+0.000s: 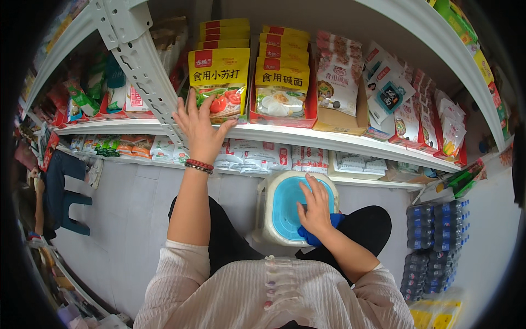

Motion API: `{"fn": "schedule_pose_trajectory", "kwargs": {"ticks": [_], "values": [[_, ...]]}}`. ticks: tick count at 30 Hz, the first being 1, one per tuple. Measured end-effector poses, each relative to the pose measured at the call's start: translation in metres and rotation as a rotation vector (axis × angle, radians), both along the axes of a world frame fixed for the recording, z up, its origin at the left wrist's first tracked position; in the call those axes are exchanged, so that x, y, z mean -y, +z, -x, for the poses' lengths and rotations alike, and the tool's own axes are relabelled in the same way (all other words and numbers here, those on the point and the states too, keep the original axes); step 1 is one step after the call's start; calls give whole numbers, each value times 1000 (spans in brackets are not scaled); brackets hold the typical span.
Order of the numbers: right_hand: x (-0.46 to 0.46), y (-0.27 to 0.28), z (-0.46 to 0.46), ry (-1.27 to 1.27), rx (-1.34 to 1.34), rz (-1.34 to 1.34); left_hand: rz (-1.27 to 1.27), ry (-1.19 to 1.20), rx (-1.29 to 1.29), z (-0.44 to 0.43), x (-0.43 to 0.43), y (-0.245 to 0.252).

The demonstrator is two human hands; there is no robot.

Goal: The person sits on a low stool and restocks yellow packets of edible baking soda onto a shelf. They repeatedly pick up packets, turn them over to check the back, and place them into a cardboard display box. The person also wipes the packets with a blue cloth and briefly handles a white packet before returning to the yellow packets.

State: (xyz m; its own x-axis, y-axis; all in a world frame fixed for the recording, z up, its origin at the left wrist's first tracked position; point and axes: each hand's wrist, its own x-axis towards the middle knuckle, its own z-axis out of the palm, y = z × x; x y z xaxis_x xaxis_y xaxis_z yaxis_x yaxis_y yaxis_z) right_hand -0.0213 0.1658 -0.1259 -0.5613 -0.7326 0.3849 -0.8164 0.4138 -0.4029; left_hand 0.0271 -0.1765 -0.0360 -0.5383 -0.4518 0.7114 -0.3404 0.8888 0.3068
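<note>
My left hand (200,127), with bead bracelets on its wrist, rests with spread fingers against the lower front of a yellow baking soda packet (218,82) on the white metal shelf (283,133). To its right, yellow packets of edible alkali powder (282,84) stand in a red display box. My right hand (315,207) is spread over a light blue plastic basin (287,205), which sits on a whitish stool (269,222). A blue cloth (324,232) lies at the basin's lower right edge, partly under my right wrist; whether my fingers touch the basin is unclear.
A perforated shelf upright (144,78) rises left of my left hand. Bagged goods (263,156) line the lower shelf. Shrink-wrapped dark bottles (433,226) stand on the floor at right. At far left another person (61,168) is beside a dark blue stool (76,214).
</note>
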Motion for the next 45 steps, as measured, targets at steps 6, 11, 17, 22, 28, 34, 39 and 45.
{"fn": "schedule_pose_trajectory", "kwargs": {"ticks": [6,11,17,22,28,34,39,45], "values": [[1,0,0,19,18,28,136,44,3,4,-29,-6],[18,10,1,55,2,69,-19,-94,-187,12,-23,-13],[82,66,33,91,-237,239,7,-199,-215,18,-2,-15],[149,97,67,82,-342,375,14,-223,-205,15,4,-13],[187,88,68,-51,-343,441,40,-200,-203,15,6,-13],[195,80,70,-33,-324,459,37,-207,-184,14,6,-13],[190,82,74,30,-339,487,30,-212,-185,13,5,-12],[152,84,71,63,-341,506,67,-161,-231,12,-22,-8]]}}
